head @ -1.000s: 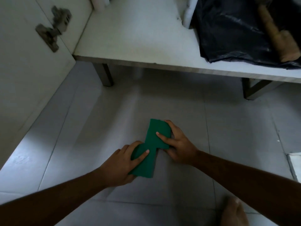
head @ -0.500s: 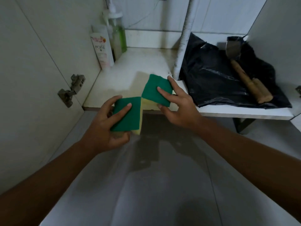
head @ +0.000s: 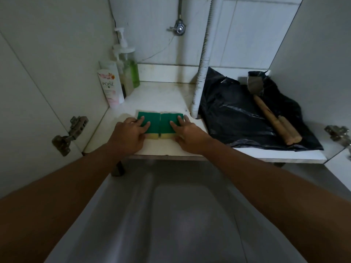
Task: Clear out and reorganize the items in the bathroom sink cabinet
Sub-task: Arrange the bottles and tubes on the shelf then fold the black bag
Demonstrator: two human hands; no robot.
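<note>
Our left hand [head: 129, 135] rests flat, released fingers [head: 146, 125] on the left sponge [head: 154, 120], and our right hand [head: 190, 133] does likewise on the right sponge [head: 165, 126]. They lie side by side near the shelf [head: 161, 148] front edge, with bare shelf behind.

The two sponges [head: 154, 126] have a rough, matt green scouring face over yellow foam. At their three o'clock, a glossy, crinkled black plastic bag [head: 233, 118] bears a matt wooden handle [head: 273, 120]. At twelve o'clock the metal valve [head: 179, 29] shines; the ribbed drain hose [head: 203, 63] is white plastic. At six o'clock the floor tiles [head: 171, 215] look glossy.
</note>
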